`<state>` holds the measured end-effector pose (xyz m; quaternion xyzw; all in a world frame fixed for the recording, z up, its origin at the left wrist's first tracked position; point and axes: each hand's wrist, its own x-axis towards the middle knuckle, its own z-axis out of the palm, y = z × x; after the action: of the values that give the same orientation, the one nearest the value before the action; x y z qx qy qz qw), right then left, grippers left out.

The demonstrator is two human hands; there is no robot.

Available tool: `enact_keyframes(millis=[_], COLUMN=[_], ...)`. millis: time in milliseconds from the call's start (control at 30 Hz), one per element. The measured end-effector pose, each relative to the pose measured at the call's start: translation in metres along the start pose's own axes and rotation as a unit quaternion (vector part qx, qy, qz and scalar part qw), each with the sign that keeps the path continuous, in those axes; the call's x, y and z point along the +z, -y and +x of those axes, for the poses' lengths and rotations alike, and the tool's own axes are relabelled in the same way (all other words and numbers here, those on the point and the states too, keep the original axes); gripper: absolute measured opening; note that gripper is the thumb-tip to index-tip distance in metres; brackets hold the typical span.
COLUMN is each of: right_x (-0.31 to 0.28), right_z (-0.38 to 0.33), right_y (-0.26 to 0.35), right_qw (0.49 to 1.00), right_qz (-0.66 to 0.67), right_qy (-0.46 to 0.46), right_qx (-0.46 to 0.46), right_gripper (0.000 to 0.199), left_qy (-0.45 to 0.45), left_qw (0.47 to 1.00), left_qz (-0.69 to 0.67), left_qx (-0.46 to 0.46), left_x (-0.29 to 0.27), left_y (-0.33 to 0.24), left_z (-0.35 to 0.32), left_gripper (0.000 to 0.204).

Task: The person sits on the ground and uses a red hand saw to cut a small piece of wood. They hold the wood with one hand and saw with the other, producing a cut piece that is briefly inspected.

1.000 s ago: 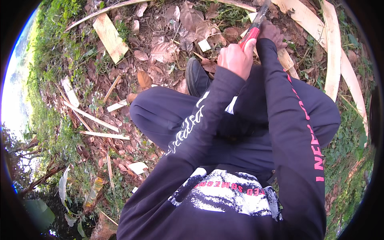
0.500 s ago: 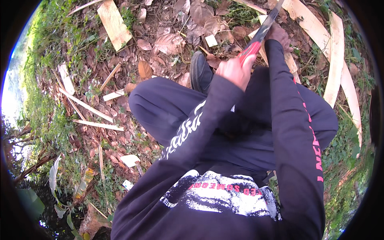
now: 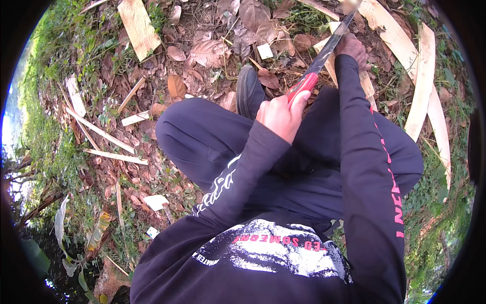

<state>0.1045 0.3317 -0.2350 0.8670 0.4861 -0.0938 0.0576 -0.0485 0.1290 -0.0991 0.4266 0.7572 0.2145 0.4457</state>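
My left hand point(image 3: 281, 114) is closed around the red handle point(image 3: 302, 88) of a long, straight dark blade point(image 3: 329, 53). The blade slants up and to the right, away from me; whether its edge has teeth I cannot make out. Past its far side, my right hand point(image 3: 353, 50) has its fingers curled over a pale wooden strip point(image 3: 366, 83), partly hidden by hand and sleeve. Another pale length of wood point(image 3: 328, 60) shows between the blade and my right wrist. The blade's far end reaches the top of the view, near a blurred pale patch.
I sit cross-legged, one dark shoe point(image 3: 249, 91) showing. Long curved wooden strips point(image 3: 421, 83) lie at the right. A pale board point(image 3: 138, 29) and several thin offcuts point(image 3: 104, 133) lie on dry leaves at the left. Green plants point(image 3: 45, 111) border the ground.
My left hand has drawn the blade back toward me, down and to the left. My right hand stays on the wood. The whole view has shifted slightly.
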Motion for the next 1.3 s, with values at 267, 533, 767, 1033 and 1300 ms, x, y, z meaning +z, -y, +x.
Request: enact_keyframes(millis=[267, 533, 767, 1033, 1300], right_x=[0.001, 0.002, 0.014, 0.002, -0.026], right_z=[0.015, 0.006, 0.01, 0.017, -0.01], right_y=[0.007, 0.008, -0.005, 0.002, 0.023], right_qw=[0.997, 0.992, 0.999, 1.0, 0.996], right_qz=[-0.02, -0.025, -0.006, 0.008, 0.061], right_qy=[-0.002, 0.039, 0.0, -0.003, 0.009], right_qx=[-0.071, -0.116, -0.04, 0.015, -0.066], right_gripper=[0.046, 0.046, 0.046, 0.044, 0.04], left_qy=[-0.082, -0.086, 0.002, 0.025, -0.09], left_qw=[0.994, 0.993, 1.0, 1.0, 0.987], left_qz=[0.039, 0.027, 0.021, 0.002, 0.045], left_qx=[0.064, 0.077, 0.019, -0.004, 0.121], left_x=[0.027, 0.029, 0.008, -0.006, 0.029], left_y=[-0.008, -0.022, -0.02, -0.003, -0.011], left_z=[0.036, 0.071, 0.041, 0.017, 0.066], left_gripper=[0.063, 0.06, 0.058, 0.057, 0.062])
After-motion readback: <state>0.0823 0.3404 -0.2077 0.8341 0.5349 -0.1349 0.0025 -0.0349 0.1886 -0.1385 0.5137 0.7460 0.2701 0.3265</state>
